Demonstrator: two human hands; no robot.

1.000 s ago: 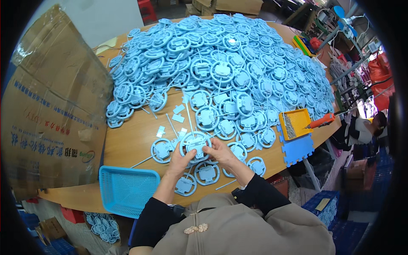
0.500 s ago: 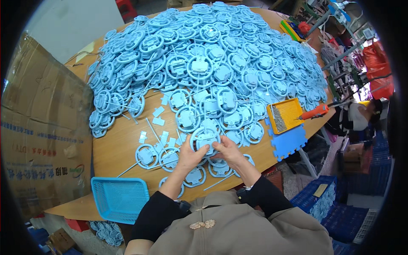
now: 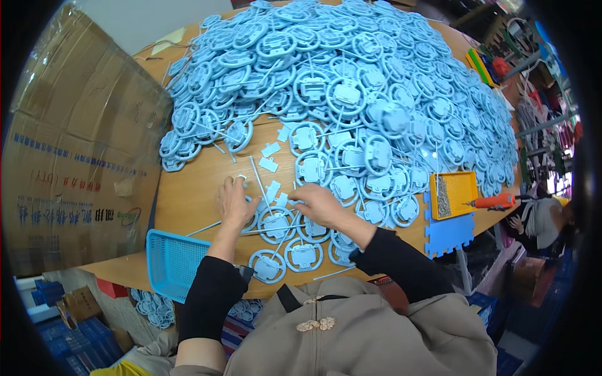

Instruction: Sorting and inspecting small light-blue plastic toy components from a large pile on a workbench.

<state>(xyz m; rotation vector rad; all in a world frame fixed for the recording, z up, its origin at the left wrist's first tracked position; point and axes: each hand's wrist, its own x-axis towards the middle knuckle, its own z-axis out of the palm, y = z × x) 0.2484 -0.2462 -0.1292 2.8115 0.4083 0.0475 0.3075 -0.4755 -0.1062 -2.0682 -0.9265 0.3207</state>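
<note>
My left hand (image 3: 234, 203) reaches over the table with its thumb apart from its fingers. Its fingertips touch a small light-blue plate (image 3: 242, 179), which they partly cover. To the right, my right hand (image 3: 318, 205) has its fingers curled in beside another small plate (image 3: 281, 200); whether something sits between them is hidden. Below the hands lie light-blue steering-wheel-shaped parts (image 3: 303, 254), several with thin rods. More small plates (image 3: 268, 164) lie just beyond my left hand. A blurred wheel-shaped part (image 3: 390, 119) shows over the big pile.
A large pile of wheel-shaped parts (image 3: 345, 94) covers the far table. At right, a yellow tray (image 3: 464, 182) of small metal pieces and an orange electric screwdriver (image 3: 495, 201) lie by a blue foam mat (image 3: 449, 235). A blue basket (image 3: 169, 266) and cardboard box (image 3: 81, 144) stand left.
The wheel-shaped part held in both hands has left them. My hands have moved apart, the left one toward the small plates. The view has shifted, and a blurred part now shows over the pile.
</note>
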